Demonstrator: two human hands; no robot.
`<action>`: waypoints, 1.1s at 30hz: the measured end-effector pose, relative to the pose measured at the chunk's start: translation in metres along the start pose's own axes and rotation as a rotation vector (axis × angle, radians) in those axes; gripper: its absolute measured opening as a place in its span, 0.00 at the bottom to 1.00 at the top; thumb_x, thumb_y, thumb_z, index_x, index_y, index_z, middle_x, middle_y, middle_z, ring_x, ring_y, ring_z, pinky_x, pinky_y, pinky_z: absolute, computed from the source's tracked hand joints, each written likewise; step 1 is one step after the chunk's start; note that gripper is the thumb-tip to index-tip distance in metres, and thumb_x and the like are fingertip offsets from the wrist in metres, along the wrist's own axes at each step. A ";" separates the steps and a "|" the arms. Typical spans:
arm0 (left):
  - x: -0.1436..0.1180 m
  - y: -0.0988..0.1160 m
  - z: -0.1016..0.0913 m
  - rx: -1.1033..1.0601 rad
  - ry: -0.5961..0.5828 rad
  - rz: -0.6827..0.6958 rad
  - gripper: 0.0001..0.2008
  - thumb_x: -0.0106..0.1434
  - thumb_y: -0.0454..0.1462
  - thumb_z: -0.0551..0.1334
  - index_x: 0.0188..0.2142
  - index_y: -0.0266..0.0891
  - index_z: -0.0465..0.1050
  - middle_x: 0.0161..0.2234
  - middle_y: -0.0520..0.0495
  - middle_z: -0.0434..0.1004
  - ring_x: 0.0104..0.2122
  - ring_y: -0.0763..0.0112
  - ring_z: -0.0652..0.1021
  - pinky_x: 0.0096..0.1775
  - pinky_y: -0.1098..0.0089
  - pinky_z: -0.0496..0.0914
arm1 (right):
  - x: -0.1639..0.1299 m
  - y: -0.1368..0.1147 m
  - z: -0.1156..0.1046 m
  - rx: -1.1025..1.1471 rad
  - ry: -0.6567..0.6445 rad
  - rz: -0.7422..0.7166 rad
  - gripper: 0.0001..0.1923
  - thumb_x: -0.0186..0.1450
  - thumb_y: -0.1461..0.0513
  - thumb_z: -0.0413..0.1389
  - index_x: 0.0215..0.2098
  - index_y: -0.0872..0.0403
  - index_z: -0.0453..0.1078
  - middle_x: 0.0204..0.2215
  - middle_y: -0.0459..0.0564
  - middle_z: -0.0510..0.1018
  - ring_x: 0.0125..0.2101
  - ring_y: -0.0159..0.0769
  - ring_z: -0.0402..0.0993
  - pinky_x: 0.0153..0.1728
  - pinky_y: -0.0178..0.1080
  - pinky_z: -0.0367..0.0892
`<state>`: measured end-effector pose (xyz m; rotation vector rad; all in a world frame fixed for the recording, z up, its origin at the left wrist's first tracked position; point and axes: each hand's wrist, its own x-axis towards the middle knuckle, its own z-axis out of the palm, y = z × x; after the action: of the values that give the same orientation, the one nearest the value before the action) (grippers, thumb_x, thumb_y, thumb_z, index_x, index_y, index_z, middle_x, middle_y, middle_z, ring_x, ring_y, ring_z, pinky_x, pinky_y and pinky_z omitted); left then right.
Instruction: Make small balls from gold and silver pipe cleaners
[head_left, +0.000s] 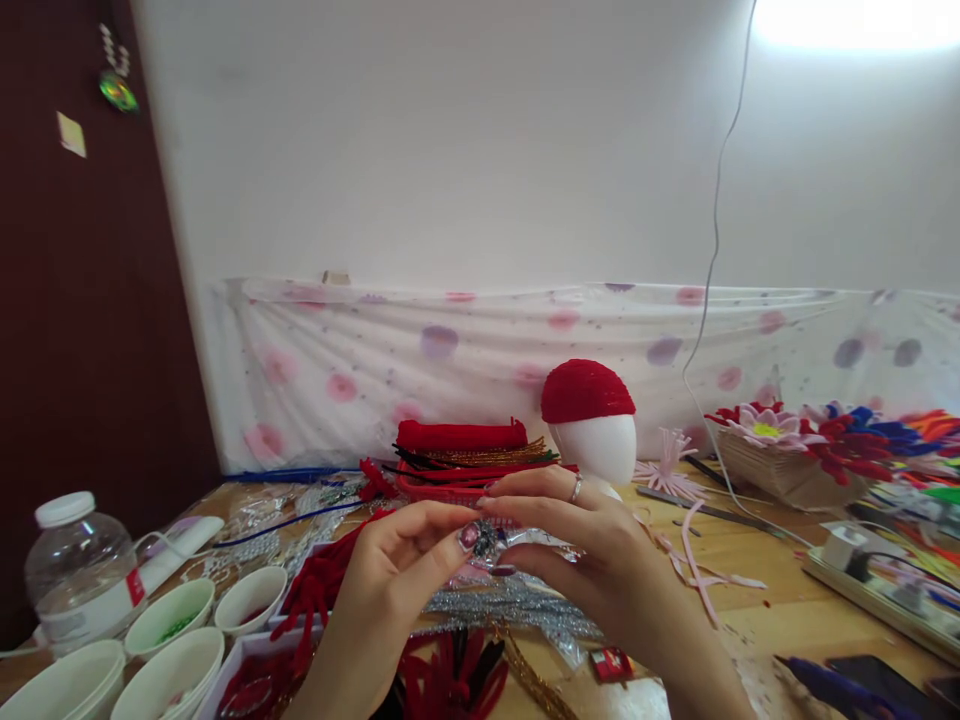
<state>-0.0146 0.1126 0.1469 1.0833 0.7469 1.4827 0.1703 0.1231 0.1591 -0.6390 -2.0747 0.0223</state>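
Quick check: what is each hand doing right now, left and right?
Left hand: fingertips pinched on a small silver glittery piece.
Right hand: fingers closed on the same piece from the other side; ring on one finger.

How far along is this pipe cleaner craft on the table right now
Done: the white foam head already wears a red cap, and finished flowers sit at the right. In hand: the left hand and right hand pinch a small silver glittery piece between the fingertips. Left: red and gold pipe cleaners in the tray look unused.
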 end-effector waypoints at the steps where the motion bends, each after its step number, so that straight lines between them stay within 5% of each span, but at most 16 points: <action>1: -0.001 0.000 0.001 0.016 0.005 0.007 0.05 0.45 0.37 0.74 0.25 0.42 0.85 0.27 0.47 0.85 0.29 0.68 0.80 0.33 0.73 0.72 | 0.000 0.001 0.000 0.010 -0.003 -0.006 0.15 0.67 0.60 0.62 0.52 0.46 0.76 0.46 0.52 0.81 0.46 0.40 0.78 0.45 0.42 0.75; 14: -0.001 0.001 -0.001 0.103 -0.045 0.095 0.09 0.49 0.37 0.74 0.28 0.40 0.76 0.25 0.53 0.78 0.28 0.74 0.76 0.31 0.77 0.70 | 0.001 0.002 0.003 0.071 -0.014 -0.046 0.13 0.68 0.61 0.61 0.51 0.47 0.78 0.43 0.52 0.82 0.43 0.39 0.79 0.41 0.41 0.76; 21: 0.001 0.000 -0.004 0.015 -0.130 -0.009 0.16 0.46 0.41 0.78 0.31 0.40 0.77 0.28 0.51 0.81 0.31 0.72 0.78 0.34 0.75 0.71 | 0.002 0.006 0.001 0.132 0.059 -0.079 0.12 0.65 0.65 0.64 0.47 0.49 0.79 0.40 0.51 0.82 0.40 0.35 0.80 0.40 0.37 0.76; 28: 0.013 -0.006 -0.013 0.091 -0.319 -0.017 0.08 0.50 0.41 0.77 0.27 0.40 0.85 0.33 0.49 0.78 0.36 0.71 0.76 0.38 0.74 0.70 | 0.002 0.007 -0.001 0.130 0.053 -0.076 0.10 0.63 0.65 0.66 0.44 0.53 0.80 0.39 0.51 0.83 0.40 0.34 0.79 0.41 0.34 0.75; 33: 0.013 -0.013 -0.012 0.024 -0.274 0.005 0.07 0.49 0.40 0.76 0.23 0.40 0.84 0.31 0.51 0.73 0.32 0.74 0.73 0.34 0.76 0.68 | 0.002 0.007 0.002 0.110 0.050 -0.095 0.09 0.63 0.64 0.66 0.43 0.55 0.80 0.38 0.52 0.82 0.39 0.34 0.79 0.40 0.34 0.74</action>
<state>-0.0206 0.1295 0.1340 1.2760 0.5708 1.2981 0.1704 0.1308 0.1577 -0.4698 -2.0380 0.0652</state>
